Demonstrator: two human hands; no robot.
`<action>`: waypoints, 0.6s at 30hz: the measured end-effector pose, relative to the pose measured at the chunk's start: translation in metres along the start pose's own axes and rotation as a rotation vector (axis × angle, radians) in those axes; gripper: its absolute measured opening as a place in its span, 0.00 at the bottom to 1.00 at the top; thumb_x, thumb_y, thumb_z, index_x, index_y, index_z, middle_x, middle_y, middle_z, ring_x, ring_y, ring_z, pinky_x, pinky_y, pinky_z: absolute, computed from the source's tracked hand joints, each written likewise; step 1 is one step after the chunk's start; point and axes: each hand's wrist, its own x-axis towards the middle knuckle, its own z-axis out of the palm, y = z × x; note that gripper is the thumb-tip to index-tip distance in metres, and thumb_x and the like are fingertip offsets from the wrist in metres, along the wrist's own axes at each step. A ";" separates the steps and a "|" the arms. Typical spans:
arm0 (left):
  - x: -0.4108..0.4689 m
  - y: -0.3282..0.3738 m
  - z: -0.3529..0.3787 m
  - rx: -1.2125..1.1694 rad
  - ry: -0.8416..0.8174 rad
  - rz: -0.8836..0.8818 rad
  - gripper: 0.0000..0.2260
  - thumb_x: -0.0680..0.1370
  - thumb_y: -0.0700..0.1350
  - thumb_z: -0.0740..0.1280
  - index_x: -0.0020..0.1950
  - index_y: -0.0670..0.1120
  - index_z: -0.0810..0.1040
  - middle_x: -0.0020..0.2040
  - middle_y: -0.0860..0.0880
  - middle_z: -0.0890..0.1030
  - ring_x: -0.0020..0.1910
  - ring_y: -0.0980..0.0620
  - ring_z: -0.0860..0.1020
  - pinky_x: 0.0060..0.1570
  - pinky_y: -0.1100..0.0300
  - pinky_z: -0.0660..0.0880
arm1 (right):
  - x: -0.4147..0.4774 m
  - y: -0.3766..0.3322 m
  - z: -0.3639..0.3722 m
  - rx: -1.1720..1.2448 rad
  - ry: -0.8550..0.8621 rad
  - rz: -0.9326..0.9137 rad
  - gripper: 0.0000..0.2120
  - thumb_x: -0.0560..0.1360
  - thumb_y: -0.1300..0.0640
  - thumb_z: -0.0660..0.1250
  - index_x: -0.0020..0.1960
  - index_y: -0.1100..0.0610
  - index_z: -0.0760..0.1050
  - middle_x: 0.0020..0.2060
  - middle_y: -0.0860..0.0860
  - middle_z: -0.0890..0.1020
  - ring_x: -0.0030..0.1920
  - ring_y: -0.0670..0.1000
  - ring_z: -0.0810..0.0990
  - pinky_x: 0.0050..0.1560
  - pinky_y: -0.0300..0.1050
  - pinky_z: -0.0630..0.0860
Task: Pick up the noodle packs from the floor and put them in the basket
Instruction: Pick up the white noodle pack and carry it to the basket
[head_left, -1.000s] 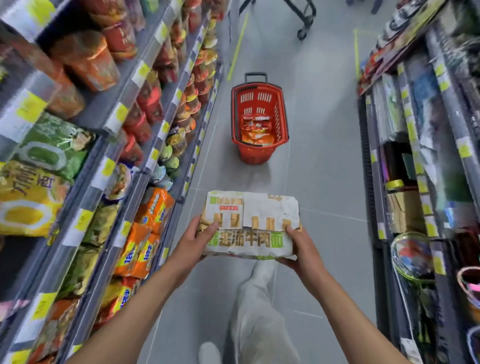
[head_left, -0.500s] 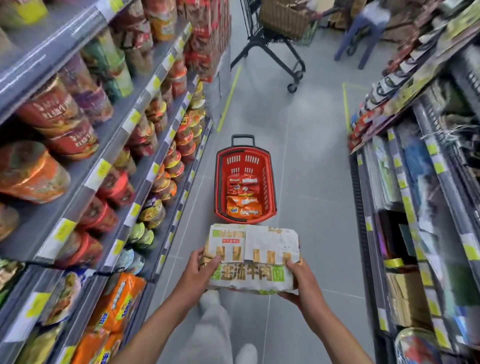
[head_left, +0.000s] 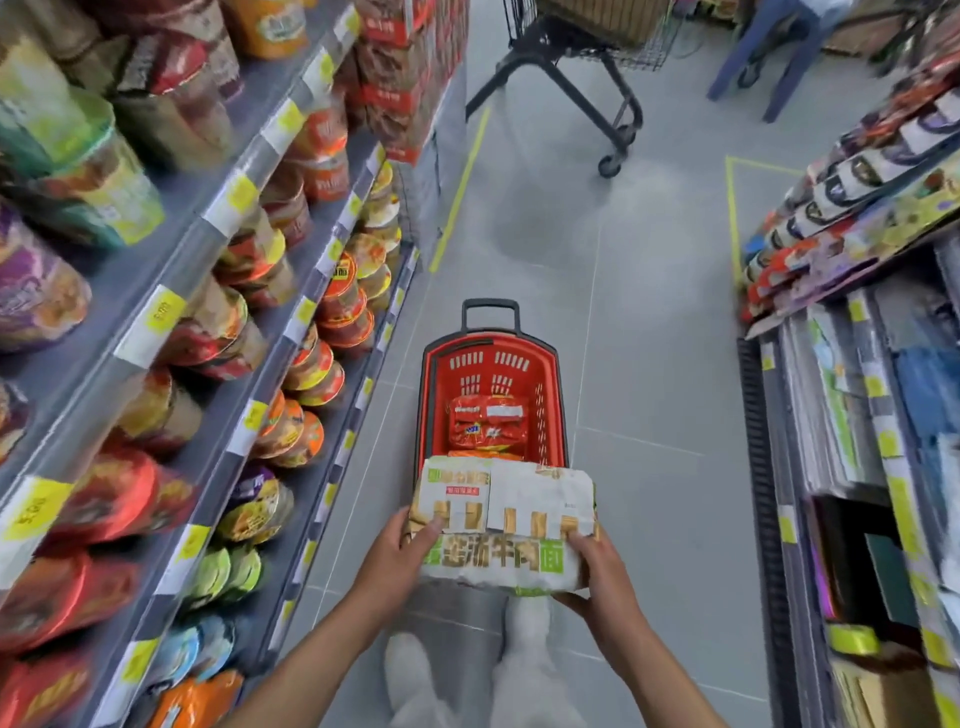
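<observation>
So the person's pale trouser legs (head_left: 524, 649) were right at the bottom of the shot. Just above them, the left grip (head_left: 400, 551) and right grip (head_left: 597, 577) each had an end of the big white-and-green noodle pack (head_left: 506, 519). Both were curled round it, thumbs on top and fingers tucked underneath, with the pack held flat and off the floor (head_left: 649, 364).

What changed: a second earlier the red basket (head_left: 558, 395) was well ahead down the aisle. By this point the person had walked right up to it, and the pack's far edge overlapped the basket's near rim in the view. The hold on the pack looked the same throughout.

My read is the carrying was basically done. What was left was lowering the pack in and letting go. A red noodle pack (head_left: 488, 421) was already lying in the bottom, with an orange one peeking out beside it, so the new one would probably land on top.

Cup noodles lined the shelves (head_left: 208, 312) along the left. Further off, a black trolley (head_left: 571, 78) was parked in the aisle.
</observation>
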 end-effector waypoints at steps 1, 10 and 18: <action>0.021 -0.002 0.003 0.008 0.015 -0.008 0.15 0.79 0.59 0.68 0.63 0.55 0.76 0.58 0.51 0.84 0.53 0.53 0.84 0.58 0.47 0.80 | 0.020 -0.003 0.001 -0.005 0.002 0.007 0.16 0.82 0.56 0.59 0.67 0.46 0.75 0.54 0.49 0.87 0.50 0.51 0.87 0.50 0.56 0.85; 0.204 -0.029 0.046 0.109 0.185 -0.069 0.10 0.80 0.55 0.67 0.61 0.55 0.76 0.53 0.54 0.84 0.48 0.57 0.83 0.42 0.60 0.78 | 0.213 -0.007 0.004 -0.168 -0.010 0.077 0.15 0.83 0.59 0.58 0.63 0.42 0.72 0.55 0.47 0.86 0.49 0.48 0.87 0.39 0.44 0.83; 0.296 -0.086 0.065 0.279 0.278 -0.226 0.12 0.78 0.53 0.71 0.57 0.51 0.75 0.49 0.53 0.82 0.44 0.54 0.81 0.40 0.57 0.75 | 0.323 0.047 0.003 -0.493 -0.014 0.147 0.13 0.81 0.60 0.61 0.57 0.43 0.75 0.55 0.45 0.83 0.54 0.49 0.81 0.60 0.49 0.78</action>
